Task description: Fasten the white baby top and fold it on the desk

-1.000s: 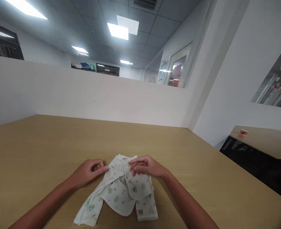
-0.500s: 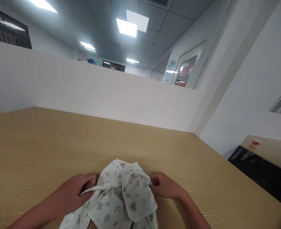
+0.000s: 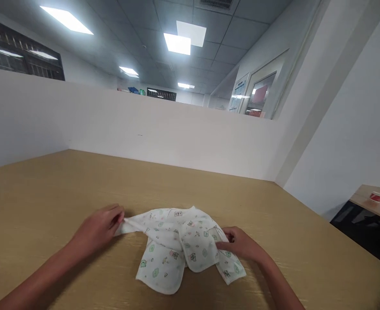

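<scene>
A small white baby shirt (image 3: 165,254) with green and pink animal prints lies on the tan table, its neckline and label toward the far side. One sleeve stretches out to the left, where my left hand (image 3: 101,226) pinches it near the cuff. At the other side, my right hand (image 3: 239,244) grips the cloth around the right shoulder, thumb in front and fingertips partly hidden by the fabric. The right sleeve hangs down below that hand and rests on the table. The front panels lie loose, the right one folded over toward the middle.
The tan tabletop (image 3: 80,185) runs back to a low white partition (image 3: 177,133). At the right, beyond the table edge, a lower wooden surface with a black front holds a red and white cup (image 3: 377,197). A white wall rises behind it.
My left hand has moved away from the shirt's body, pulling the left sleeve out sideways. The shirt has spread wider and its right sleeve now shows. The view has shifted slightly.
</scene>
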`<control>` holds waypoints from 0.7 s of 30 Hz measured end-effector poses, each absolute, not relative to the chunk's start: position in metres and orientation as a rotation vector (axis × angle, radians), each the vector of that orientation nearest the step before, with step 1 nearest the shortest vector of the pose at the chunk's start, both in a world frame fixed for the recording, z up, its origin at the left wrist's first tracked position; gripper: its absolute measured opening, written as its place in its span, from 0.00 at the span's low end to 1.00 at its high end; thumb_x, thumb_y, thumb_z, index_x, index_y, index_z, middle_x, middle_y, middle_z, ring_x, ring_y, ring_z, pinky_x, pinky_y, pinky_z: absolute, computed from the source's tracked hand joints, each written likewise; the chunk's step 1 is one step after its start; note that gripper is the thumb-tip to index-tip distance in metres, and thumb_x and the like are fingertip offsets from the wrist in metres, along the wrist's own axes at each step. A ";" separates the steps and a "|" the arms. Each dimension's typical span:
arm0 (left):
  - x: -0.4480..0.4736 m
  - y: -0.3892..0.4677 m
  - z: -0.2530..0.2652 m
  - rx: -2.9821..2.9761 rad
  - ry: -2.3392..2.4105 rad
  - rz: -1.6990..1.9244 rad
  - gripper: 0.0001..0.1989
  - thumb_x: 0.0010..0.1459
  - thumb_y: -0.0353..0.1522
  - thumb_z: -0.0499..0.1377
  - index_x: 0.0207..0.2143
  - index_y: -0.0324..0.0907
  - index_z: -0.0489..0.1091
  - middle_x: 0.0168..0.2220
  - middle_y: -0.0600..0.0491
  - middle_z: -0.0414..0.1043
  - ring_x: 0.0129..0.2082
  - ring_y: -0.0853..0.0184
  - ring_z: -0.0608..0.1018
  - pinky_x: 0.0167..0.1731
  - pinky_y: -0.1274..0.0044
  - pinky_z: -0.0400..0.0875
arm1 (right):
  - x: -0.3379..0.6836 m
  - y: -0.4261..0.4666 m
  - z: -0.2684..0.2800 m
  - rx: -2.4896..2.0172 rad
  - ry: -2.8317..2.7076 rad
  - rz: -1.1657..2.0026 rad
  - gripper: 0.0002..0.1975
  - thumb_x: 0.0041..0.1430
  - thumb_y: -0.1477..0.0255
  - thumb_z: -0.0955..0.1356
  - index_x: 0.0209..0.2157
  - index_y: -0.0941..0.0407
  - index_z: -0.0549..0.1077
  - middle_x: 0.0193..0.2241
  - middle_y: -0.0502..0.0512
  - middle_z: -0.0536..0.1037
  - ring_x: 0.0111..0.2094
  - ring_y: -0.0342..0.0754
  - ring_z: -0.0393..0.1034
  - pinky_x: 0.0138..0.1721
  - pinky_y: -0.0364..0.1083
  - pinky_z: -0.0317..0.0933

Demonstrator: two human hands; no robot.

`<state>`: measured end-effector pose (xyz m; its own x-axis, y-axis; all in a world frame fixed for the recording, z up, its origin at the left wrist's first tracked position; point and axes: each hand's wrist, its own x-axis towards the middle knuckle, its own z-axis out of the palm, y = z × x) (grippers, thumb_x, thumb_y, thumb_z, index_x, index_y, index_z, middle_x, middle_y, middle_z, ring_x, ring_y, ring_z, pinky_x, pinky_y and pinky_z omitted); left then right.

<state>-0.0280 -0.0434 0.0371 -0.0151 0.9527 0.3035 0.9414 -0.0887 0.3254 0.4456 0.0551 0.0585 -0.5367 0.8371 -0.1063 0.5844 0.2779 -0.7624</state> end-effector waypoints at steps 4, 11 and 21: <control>-0.032 -0.049 0.054 2.279 2.033 0.680 0.13 0.56 0.45 0.59 0.30 0.45 0.70 0.37 0.51 0.75 0.40 0.58 0.73 0.41 0.72 0.61 | 0.448 0.051 0.064 -1.323 -2.261 1.154 0.13 0.48 0.64 0.72 0.25 0.57 0.66 0.23 0.46 0.61 0.27 0.42 0.52 0.27 0.41 0.46; -0.032 -0.036 0.033 2.021 2.061 0.788 0.20 0.68 0.47 0.46 0.34 0.44 0.69 0.33 0.53 0.74 0.33 0.63 0.73 0.35 0.73 0.61 | 0.448 0.053 0.054 -1.409 -2.303 1.035 0.08 0.43 0.70 0.70 0.25 0.57 0.69 0.26 0.48 0.70 0.29 0.45 0.60 0.29 0.41 0.52; -0.058 -0.018 -0.006 2.029 2.181 0.676 0.14 0.59 0.39 0.55 0.45 0.46 0.74 0.42 0.50 0.73 0.42 0.58 0.75 0.45 0.69 0.64 | 0.489 0.067 0.081 -1.411 -2.248 0.286 0.10 0.46 0.63 0.70 0.31 0.52 0.77 0.38 0.58 0.79 0.42 0.58 0.71 0.46 0.51 0.62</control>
<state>-0.0577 -0.0178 -0.0060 -0.1156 0.9659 0.2315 0.9276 0.0217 0.3729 0.4889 0.0668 0.0806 -0.3624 0.8902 0.2760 0.7926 0.4501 -0.4113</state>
